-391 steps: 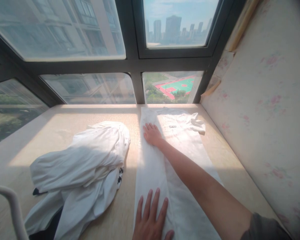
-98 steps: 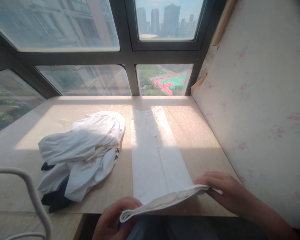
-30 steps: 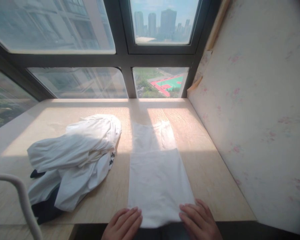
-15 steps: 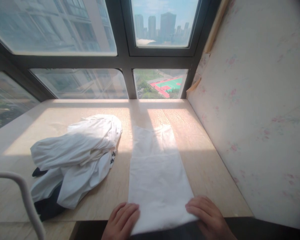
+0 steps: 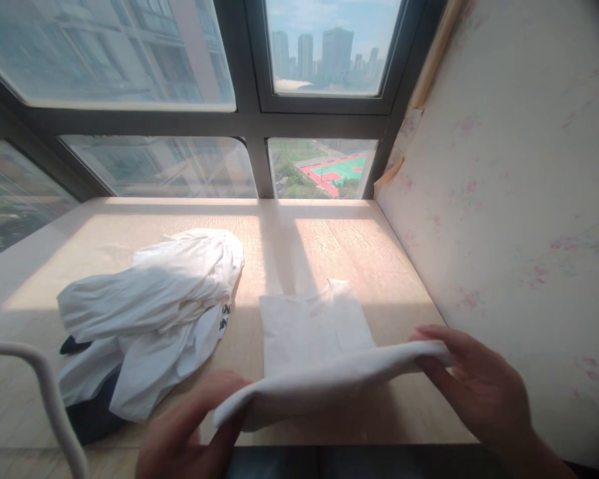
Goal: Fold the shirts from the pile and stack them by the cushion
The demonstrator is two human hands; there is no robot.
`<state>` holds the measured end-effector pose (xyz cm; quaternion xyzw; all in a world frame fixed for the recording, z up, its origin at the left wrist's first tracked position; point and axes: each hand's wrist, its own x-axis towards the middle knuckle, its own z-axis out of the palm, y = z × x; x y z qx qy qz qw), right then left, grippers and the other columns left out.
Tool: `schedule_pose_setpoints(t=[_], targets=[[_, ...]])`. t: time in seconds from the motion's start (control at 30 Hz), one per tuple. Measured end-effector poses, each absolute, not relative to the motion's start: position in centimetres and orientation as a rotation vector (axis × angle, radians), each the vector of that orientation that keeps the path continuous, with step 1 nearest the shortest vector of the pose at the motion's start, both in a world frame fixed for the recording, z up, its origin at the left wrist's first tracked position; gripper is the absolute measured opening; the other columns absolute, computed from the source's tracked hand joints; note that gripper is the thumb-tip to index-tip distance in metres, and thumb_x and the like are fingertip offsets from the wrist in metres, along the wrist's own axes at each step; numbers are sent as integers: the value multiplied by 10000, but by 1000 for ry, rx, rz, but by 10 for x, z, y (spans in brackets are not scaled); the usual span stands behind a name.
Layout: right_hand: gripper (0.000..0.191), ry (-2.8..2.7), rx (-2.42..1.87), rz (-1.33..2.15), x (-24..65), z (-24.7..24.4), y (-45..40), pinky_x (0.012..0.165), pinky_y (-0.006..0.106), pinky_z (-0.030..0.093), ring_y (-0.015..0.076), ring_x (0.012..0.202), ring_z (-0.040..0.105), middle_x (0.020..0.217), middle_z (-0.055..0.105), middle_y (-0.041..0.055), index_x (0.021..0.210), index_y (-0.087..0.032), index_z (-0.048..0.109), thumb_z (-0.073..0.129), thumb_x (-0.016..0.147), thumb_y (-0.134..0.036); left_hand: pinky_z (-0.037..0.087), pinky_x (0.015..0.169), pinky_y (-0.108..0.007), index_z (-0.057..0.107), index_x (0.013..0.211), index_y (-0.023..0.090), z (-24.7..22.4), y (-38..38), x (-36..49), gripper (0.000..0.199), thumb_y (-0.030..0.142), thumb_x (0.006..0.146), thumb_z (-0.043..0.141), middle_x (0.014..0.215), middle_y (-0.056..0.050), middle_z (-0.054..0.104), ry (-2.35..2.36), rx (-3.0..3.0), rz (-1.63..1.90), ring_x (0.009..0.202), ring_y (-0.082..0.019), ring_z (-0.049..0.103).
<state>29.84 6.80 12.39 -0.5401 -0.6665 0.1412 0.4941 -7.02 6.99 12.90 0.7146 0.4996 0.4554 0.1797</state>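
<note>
Head view, white cloth: here it is, the folded white cloth (image 5: 309, 332), mid-worktop (image 5: 404, 266), its far part flat on the wood, its near edge raised between two hands.
Left grip: the left hand (image 5: 192, 426) is grasping the cloth's near left corner, thumb under.
Right grip: and the right hand (image 5: 484, 386) has the near right corner pinched between fingers and thumb.
Worktop edges: the near edge runs just below the raised cloth; the far one meets the window frame (image 5: 180, 123).
Room: sunlit wood stretches beyond the cloth and right to the floral wall (image 5: 504, 166).
Left side: a rumpled white garment (image 5: 154, 299) lies near the cloth, apart from it; a pale curved tube (image 5: 47, 379) stands farther left.
</note>
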Motion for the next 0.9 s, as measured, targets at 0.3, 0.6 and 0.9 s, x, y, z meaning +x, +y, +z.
schedule_pose_setpoints(t=[0.3, 0.6, 0.9], targets=[[393, -1571, -1654, 736, 259, 43, 242, 778, 349, 578, 184, 803, 686, 991, 727, 77, 1190, -177, 667, 592, 811, -250, 409, 587, -239, 622, 746, 203, 64, 202, -38, 187, 365, 827, 572, 607, 12, 616, 1908, 1698, 759, 621, -160, 575], [394, -1483, -1635, 806, 262, 9, 240, 712, 305, 576, 158, 762, 679, 1005, 722, 73, 1159, -175, 676, 534, 797, -234, 427, 656, -256, 583, 852, 213, 40, 195, -51, 235, 423, 886, 483, 769, -5, 655, 1890, 1633, 745, 710, -165, 610], [448, -1657, -1618, 640, 263, 4, 238, 823, 366, 581, 185, 859, 675, 1124, 685, 115, 1254, -158, 608, 504, 821, -209, 458, 615, -284, 488, 1342, 162, 34, 180, -56, 613, 477, 826, 588, 699, 29, 630, 1800, 1598, 670, 648, -187, 628]])
